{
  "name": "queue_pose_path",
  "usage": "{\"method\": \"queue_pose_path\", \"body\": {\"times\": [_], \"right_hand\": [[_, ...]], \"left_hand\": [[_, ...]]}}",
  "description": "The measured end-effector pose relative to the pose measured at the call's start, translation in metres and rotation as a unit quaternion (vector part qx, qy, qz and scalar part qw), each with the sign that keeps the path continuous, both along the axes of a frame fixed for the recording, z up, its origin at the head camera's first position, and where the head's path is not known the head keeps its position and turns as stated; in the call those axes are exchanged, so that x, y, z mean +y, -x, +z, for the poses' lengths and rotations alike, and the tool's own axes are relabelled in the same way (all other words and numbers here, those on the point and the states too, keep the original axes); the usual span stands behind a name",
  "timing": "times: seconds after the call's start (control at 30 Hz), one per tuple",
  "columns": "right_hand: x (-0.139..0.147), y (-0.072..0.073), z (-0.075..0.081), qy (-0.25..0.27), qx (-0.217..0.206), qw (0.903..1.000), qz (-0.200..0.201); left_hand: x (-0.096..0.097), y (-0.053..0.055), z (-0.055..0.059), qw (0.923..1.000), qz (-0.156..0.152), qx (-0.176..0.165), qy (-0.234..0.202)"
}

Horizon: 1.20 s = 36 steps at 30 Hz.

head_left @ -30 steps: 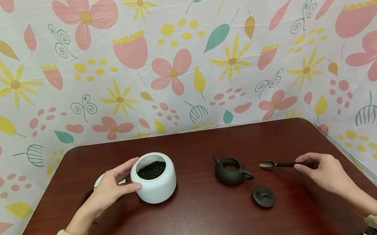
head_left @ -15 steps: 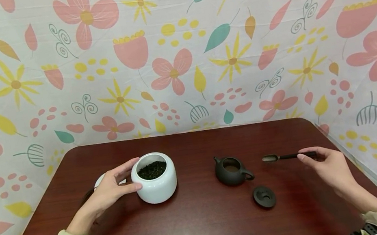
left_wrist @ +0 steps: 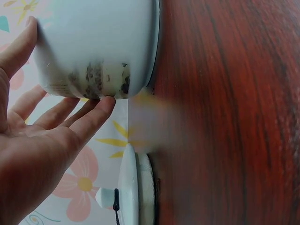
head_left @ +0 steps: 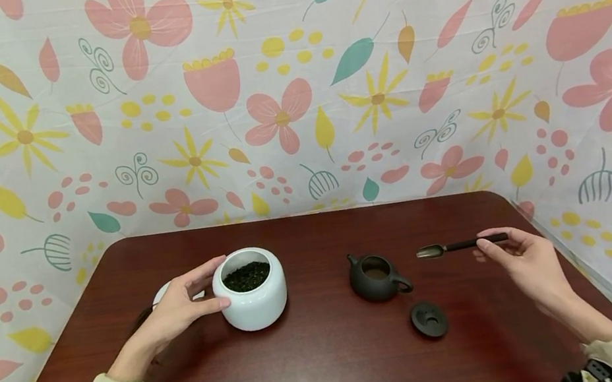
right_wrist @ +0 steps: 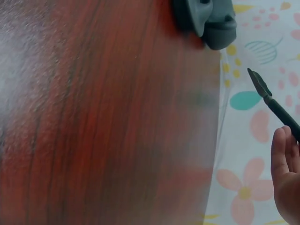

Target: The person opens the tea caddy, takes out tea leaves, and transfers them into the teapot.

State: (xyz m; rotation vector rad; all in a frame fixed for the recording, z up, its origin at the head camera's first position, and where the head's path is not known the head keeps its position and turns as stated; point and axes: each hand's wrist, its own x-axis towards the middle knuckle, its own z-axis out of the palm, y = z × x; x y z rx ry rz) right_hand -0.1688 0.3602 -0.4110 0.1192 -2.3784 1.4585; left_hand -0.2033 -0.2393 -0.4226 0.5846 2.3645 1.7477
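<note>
My left hand [head_left: 180,304] holds the left side of a white tea jar [head_left: 261,308], thumb in front and fingers behind. The jar stands upright on the table, lidless, with dark tea leaves [head_left: 246,277] inside. In the left wrist view, my fingertips [left_wrist: 107,104] touch the jar wall [left_wrist: 98,37]. My right hand [head_left: 524,263] pinches the dark handle of a small tea scoop [head_left: 432,252], raised above the table, its metal end pointing left. A dark teapot [head_left: 377,281] sits uncovered left of the scoop, handle toward the right.
The round teapot lid [head_left: 428,320] lies in front of the teapot. Partly hidden behind my left hand is the white jar lid [head_left: 160,294], showing its knob [left_wrist: 107,198] in the left wrist view. A patterned cloth [head_left: 289,87] hangs behind the brown table [head_left: 335,373].
My right hand has lifted the tea scoop from low over the table; its tip shifted slightly right, then back left. My left hand and the tea jar stay put.
</note>
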Motion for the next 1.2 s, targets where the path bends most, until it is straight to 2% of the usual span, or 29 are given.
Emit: {"method": "queue_pose_path", "body": {"times": [0.17, 0.33, 0.6, 0.83, 1.2], "right_hand": [[-0.009, 0.001, 0.005, 0.024, 0.002, 0.9992, 0.032], [-0.020, 0.005, 0.012, 0.008, 0.008, 0.9989, 0.046], [-0.044, 0.014, 0.022, 0.029, 0.026, 0.9965, 0.074], [-0.065, 0.019, 0.034, 0.014, 0.033, 0.9955, 0.088], [-0.106, 0.031, 0.047, 0.034, 0.041, 0.9870, 0.151]], "left_hand": [[0.000, 0.000, 0.001, 1.0000, -0.002, -0.002, 0.000], [-0.001, 0.000, 0.002, 1.0000, -0.001, -0.002, 0.002], [-0.001, 0.000, 0.004, 1.0000, -0.002, 0.003, 0.003], [0.000, 0.003, 0.006, 0.9999, -0.012, 0.007, 0.006], [0.002, 0.003, 0.005, 1.0000, -0.009, -0.005, 0.002]]}}
